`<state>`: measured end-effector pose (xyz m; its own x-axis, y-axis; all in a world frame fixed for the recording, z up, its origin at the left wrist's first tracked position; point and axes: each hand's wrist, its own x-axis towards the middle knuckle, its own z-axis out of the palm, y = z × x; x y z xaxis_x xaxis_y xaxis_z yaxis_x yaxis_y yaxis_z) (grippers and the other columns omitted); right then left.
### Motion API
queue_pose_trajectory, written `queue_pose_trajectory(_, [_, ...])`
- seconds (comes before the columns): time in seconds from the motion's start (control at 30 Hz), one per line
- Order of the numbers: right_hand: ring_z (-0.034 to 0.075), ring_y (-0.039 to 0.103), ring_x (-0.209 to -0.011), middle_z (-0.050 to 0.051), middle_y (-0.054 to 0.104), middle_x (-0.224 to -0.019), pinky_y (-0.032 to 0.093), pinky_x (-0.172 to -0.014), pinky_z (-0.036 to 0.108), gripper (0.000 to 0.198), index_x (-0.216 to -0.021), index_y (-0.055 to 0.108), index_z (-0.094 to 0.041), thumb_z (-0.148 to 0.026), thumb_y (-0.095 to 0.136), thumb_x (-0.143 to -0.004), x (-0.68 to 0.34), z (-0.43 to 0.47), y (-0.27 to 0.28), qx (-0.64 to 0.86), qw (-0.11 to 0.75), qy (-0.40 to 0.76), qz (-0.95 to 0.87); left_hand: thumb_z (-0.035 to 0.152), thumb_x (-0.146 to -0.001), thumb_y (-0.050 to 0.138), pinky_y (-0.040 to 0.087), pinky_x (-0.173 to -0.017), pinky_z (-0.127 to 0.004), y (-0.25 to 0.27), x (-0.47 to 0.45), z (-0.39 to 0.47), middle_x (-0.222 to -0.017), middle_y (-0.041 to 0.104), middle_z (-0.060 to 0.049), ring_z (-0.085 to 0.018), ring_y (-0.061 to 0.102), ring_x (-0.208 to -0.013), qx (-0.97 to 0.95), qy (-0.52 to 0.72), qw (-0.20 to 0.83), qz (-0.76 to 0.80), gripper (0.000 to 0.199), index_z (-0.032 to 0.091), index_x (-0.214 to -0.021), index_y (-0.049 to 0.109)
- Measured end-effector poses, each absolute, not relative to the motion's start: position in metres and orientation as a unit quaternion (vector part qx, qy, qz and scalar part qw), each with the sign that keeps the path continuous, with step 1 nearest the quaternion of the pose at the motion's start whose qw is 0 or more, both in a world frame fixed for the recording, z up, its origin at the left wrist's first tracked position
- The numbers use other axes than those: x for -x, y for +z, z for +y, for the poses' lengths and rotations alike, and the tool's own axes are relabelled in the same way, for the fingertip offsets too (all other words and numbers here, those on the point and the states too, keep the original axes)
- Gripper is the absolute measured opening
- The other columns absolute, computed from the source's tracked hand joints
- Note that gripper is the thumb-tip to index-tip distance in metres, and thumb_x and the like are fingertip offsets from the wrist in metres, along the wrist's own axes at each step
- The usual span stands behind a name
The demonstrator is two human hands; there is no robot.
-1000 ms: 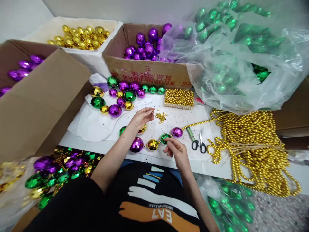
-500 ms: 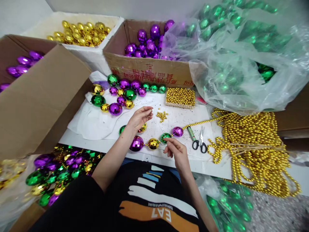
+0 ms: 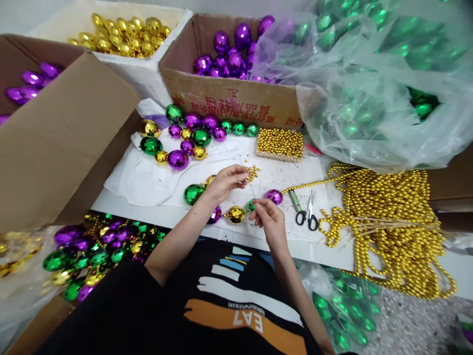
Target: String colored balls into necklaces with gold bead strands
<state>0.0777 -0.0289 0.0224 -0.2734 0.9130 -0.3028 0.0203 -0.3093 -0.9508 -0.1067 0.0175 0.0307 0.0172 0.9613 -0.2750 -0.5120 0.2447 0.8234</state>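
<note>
My left hand (image 3: 231, 180) is closed, with its fingertips at a small pile of loose gold beads (image 3: 253, 172); what they pinch is too small to make out. My right hand (image 3: 269, 216) pinches a thin thread (image 3: 252, 188) beside a green faceted ball (image 3: 251, 205), which it partly covers. On the cloth lies a strand with a gold ball (image 3: 235, 214), a purple ball (image 3: 214, 215) half behind my left wrist, a large green ball (image 3: 193, 194), and a purple ball (image 3: 274, 196) joined to a gold bead chain (image 3: 306, 187).
A box of small gold beads (image 3: 280, 144) stands behind my hands. Scissors (image 3: 311, 212) and a green tube (image 3: 295, 200) lie right, by heaped gold bead chains (image 3: 388, 222). A finished-looking ball strand (image 3: 178, 159) lies back left. Cardboard boxes (image 3: 229, 98) and a plastic bag (image 3: 332, 118) border the table.
My left hand has moved right to the loose gold beads, and less thread shows between my hands. My right hand stays near the green ball. The view has shifted slightly.
</note>
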Motion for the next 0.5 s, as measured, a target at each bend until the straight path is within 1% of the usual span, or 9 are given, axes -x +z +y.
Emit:
queue_pose_trajectory(0.03, [0.010,0.047,-0.052,-0.002,0.061,-0.065,0.038,-0.053,0.024,0.030,-0.102,0.060,-0.019,-0.044,0.059,-0.088,-0.078,-0.025,0.025,0.497,0.349,0.624,-0.492,0.024,-0.071,0.079,0.049,-0.066,-0.024,0.034,0.102,0.016,-0.079,0.068,0.000,-0.010,0.061,-0.068,-0.286,0.552,0.652,0.434,0.017,0.016,-0.082,0.069])
queue_pose_trajectory(0.1, [0.014,0.057,-0.071,0.003,0.067,-0.087,0.045,-0.065,0.028,0.037,-0.115,0.059,-0.020,-0.042,0.063,-0.086,-0.081,-0.016,0.033,0.504,0.351,0.556,-0.560,0.026,-0.073,0.077,0.050,-0.072,-0.027,0.041,0.093,0.012,-0.082,0.070,-0.003,-0.013,0.062,-0.076,-0.340,0.571,0.601,0.444,0.013,0.017,-0.079,0.070])
queue_pose_trajectory(0.17, [0.019,0.060,-0.094,0.009,0.064,-0.115,0.047,-0.078,0.032,0.047,-0.125,0.058,-0.022,-0.040,0.068,-0.083,-0.082,-0.007,0.040,0.498,0.356,0.451,-0.650,0.023,-0.076,0.075,0.051,-0.082,-0.030,0.050,0.086,0.009,-0.090,0.070,-0.004,-0.015,0.063,-0.088,-0.411,0.606,0.519,0.441,0.006,0.019,-0.079,0.071])
queue_pose_trajectory(0.2, [0.020,0.059,-0.100,0.009,0.063,-0.120,0.047,-0.081,0.034,0.046,-0.125,0.060,-0.023,-0.040,0.068,-0.083,-0.082,-0.003,0.044,0.491,0.362,0.404,-0.681,0.022,-0.078,0.074,0.051,-0.086,-0.032,0.055,0.084,0.008,-0.094,0.070,-0.004,-0.016,0.063,-0.093,-0.443,0.626,0.482,0.424,0.003,0.020,-0.079,0.072])
queue_pose_trajectory(0.23, [0.020,0.059,-0.100,0.007,0.064,-0.117,0.047,-0.082,0.035,0.040,-0.120,0.064,-0.023,-0.040,0.067,-0.083,-0.081,0.001,0.047,0.483,0.369,0.383,-0.696,0.022,-0.079,0.072,0.051,-0.091,-0.035,0.058,0.082,0.008,-0.097,0.070,-0.003,-0.016,0.063,-0.096,-0.479,0.633,0.455,0.404,0.001,0.021,-0.079,0.072])
queue_pose_trajectory(0.27, [0.020,0.060,-0.095,0.006,0.066,-0.108,0.046,-0.081,0.034,0.030,-0.110,0.068,-0.023,-0.038,0.067,-0.084,-0.078,0.004,0.050,0.477,0.384,0.379,-0.694,0.021,-0.081,0.071,0.048,-0.098,-0.037,0.062,0.081,0.008,-0.098,0.069,-0.003,-0.016,0.063,-0.100,-0.505,0.648,0.423,0.381,0.003,0.021,-0.078,0.071])
queue_pose_trajectory(0.33, [0.017,0.060,-0.080,0.003,0.068,-0.089,0.045,-0.073,0.031,0.016,-0.091,0.071,-0.020,-0.034,0.067,-0.085,-0.071,0.007,0.054,0.473,0.416,0.405,-0.662,0.015,-0.081,0.069,0.047,-0.101,-0.036,0.067,0.082,0.008,-0.097,0.069,-0.004,-0.016,0.063,-0.101,-0.513,0.680,0.392,0.347,0.006,0.021,-0.079,0.071])
queue_pose_trajectory(0.4, [0.013,0.055,-0.067,0.002,0.069,-0.080,0.041,-0.065,0.028,0.014,-0.081,0.072,-0.018,-0.032,0.070,-0.083,-0.065,0.007,0.054,0.479,0.420,0.447,-0.629,0.013,-0.081,0.069,0.046,-0.103,-0.033,0.069,0.087,0.008,-0.096,0.068,-0.003,-0.015,0.062,-0.103,-0.484,0.693,0.400,0.354,0.010,0.022,-0.077,0.069])
queue_pose_trajectory(0.5, [0.009,0.049,-0.058,0.002,0.069,-0.074,0.033,-0.055,0.024,0.015,-0.080,0.074,-0.018,-0.033,0.074,-0.078,-0.060,0.006,0.055,0.485,0.385,0.527,-0.582,0.021,-0.086,0.065,0.047,-0.101,-0.032,0.067,0.100,0.004,-0.104,0.067,-0.004,-0.017,0.061,-0.109,-0.442,0.684,0.457,0.359,0.004,0.023,-0.083,0.068])
